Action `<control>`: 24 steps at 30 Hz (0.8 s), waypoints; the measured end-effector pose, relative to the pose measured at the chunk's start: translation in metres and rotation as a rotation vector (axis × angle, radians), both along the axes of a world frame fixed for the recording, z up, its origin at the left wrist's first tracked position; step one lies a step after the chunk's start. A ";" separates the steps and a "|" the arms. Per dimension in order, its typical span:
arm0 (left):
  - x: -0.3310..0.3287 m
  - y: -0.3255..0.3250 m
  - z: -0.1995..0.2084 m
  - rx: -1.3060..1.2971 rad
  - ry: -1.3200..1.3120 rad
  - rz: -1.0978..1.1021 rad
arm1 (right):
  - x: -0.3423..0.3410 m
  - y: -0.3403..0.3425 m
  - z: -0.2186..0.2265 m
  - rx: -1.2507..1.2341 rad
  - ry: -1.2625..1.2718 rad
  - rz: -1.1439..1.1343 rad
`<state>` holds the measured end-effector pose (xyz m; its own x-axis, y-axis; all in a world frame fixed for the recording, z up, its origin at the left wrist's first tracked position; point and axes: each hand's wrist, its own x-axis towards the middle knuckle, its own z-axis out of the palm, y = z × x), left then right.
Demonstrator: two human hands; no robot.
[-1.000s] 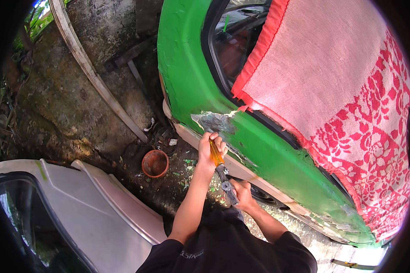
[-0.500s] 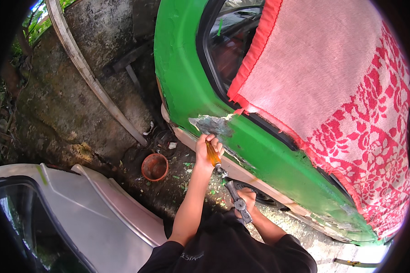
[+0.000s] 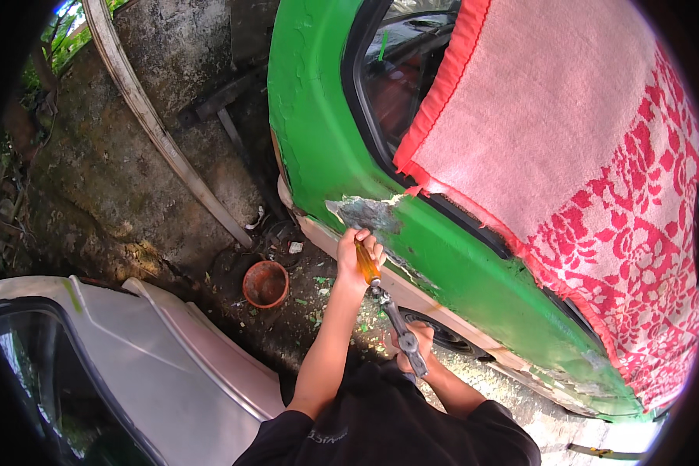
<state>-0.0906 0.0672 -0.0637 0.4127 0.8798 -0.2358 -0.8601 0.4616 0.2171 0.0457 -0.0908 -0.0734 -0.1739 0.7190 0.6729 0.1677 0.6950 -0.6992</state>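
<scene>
My left hand [image 3: 357,256] is closed round a screwdriver with an amber handle [image 3: 366,266]; its blade is hidden by the hand and the car panel. The hand is against the green car [image 3: 474,272], just below a patch [image 3: 365,213] of bare grey metal with ragged, peeling paint edges. In my right hand [image 3: 416,342] is a dark metal hammer [image 3: 404,332], fingers wrapped round its handle. One end of the hammer's head lies at the butt of the screwdriver handle, touching or nearly so.
A red and pink towel [image 3: 551,124] drapes over the car's roof and window. A reddish-brown pot [image 3: 265,284] stands on the ground among green paint flakes. Another pale car [image 3: 171,349] is close on the left. Behind runs a stained wall [image 3: 93,179] with a curved metal strip [image 3: 147,116].
My right hand has swung the hammer's head up and left, from a little apart to the butt of the screwdriver handle. My left hand keeps its place on the panel.
</scene>
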 end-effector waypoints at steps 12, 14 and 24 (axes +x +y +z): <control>0.002 0.002 -0.005 -0.009 0.007 0.016 | 0.006 -0.002 -0.002 0.057 0.205 0.018; 0.006 0.002 0.001 -0.068 0.017 0.021 | 0.005 0.002 -0.010 0.027 0.123 -0.022; -0.026 0.014 -0.019 0.001 -0.009 0.000 | 0.002 -0.004 -0.035 -0.454 -0.071 -0.213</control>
